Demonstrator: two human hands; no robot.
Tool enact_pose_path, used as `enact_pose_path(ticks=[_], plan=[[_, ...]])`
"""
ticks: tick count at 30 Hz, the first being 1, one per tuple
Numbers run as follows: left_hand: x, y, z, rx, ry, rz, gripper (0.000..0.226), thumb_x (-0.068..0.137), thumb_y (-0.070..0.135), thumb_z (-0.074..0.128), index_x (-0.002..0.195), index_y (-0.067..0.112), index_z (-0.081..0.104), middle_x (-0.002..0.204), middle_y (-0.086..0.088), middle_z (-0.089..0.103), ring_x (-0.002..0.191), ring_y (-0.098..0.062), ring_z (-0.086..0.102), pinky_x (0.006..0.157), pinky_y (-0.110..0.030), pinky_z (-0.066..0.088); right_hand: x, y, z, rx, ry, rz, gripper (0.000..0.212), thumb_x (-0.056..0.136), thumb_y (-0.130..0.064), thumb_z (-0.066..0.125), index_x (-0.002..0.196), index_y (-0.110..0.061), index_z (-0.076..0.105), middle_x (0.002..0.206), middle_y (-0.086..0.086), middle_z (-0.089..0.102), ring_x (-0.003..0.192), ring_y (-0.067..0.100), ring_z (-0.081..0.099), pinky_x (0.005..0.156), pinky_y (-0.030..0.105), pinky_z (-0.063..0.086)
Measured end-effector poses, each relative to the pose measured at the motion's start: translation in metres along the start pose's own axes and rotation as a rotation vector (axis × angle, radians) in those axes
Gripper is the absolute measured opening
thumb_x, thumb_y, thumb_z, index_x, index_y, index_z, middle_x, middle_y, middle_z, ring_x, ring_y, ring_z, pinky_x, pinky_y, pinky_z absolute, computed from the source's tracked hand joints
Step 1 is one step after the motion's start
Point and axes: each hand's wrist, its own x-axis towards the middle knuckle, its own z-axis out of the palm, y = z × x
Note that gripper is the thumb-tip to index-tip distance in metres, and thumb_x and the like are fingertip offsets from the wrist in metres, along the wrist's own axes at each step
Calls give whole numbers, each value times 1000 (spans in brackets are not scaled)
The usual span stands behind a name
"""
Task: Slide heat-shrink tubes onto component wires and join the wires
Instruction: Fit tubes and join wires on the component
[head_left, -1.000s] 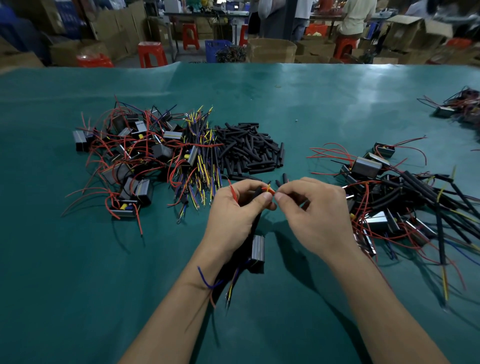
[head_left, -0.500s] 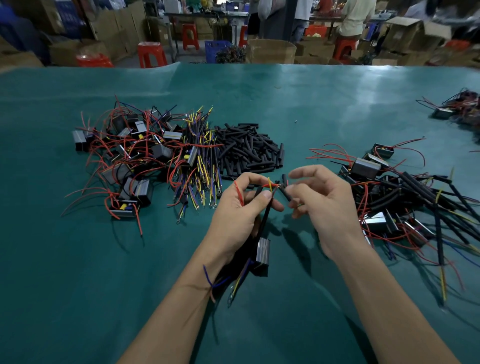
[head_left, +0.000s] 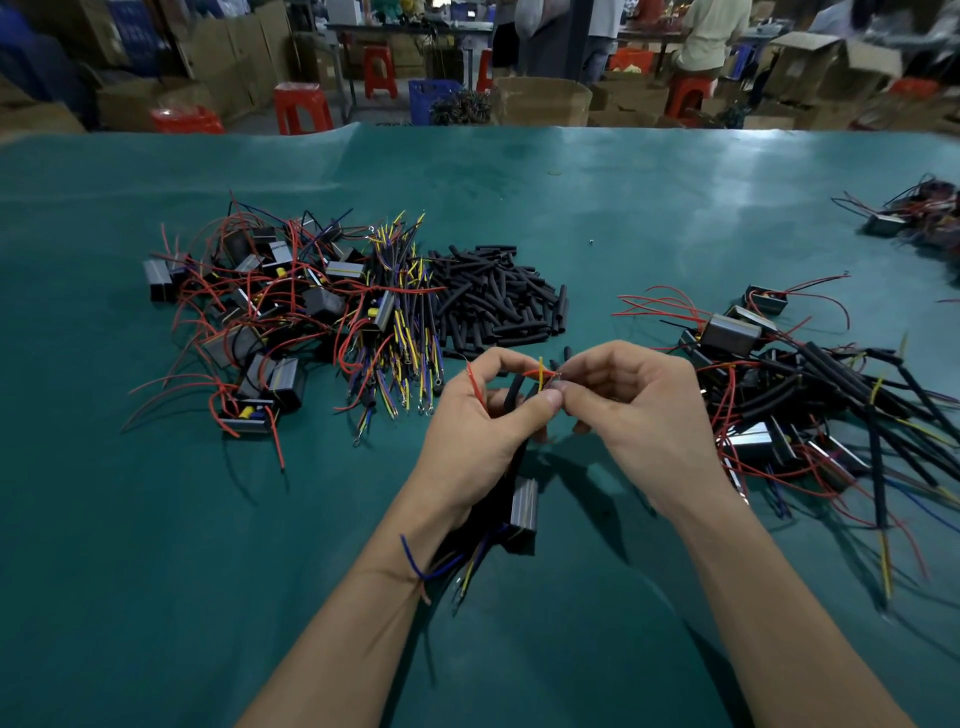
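Nearest: small grey box-shaped component hanging below the left hand, clear of the green-covered tabletop; blue and yellow leads trail past the wrist. Left grip pinches the thin red and yellow wires and a short black heat-shrink tube. Right hand, its grip pinching the wire tips, meets it fingertip to fingertip. Judged light, limp, springy; bare ends fragile, so hold close behind the tips. Open cloth near the body. Farther: finished units close right, loose black tube pile and unworked components beyond.
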Motion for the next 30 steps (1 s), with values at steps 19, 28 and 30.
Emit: enact_pose_path(ticks=[19, 28, 30], plan=[[6, -6, 2, 96, 148, 47, 7, 93, 5, 68, 98, 1, 65, 67, -2, 70, 67, -13, 63, 70, -21, 48, -2, 2, 4, -429, 48, -235, 12, 86, -12, 79, 82, -19, 71, 87, -9, 64, 80, 7, 61, 69, 15, 46], [5, -3, 1, 166, 161, 56, 3, 91, 4, 69, 91, 2, 66, 72, -7, 64, 69, -10, 57, 69, -21, 46, -4, 2, 6, -495, 68, -360, 10, 85, -7, 79, 86, -12, 71, 85, -4, 69, 77, 15, 65, 75, 39, 56], [5, -3, 2, 163, 166, 56, 4, 92, 6, 69, 93, 2, 67, 72, -2, 62, 67, -8, 55, 68, -21, 45, -4, 2, 7, -482, 82, -353, 9, 85, -8, 79, 86, -13, 71, 83, -5, 70, 75, 14, 66, 75, 37, 56]])
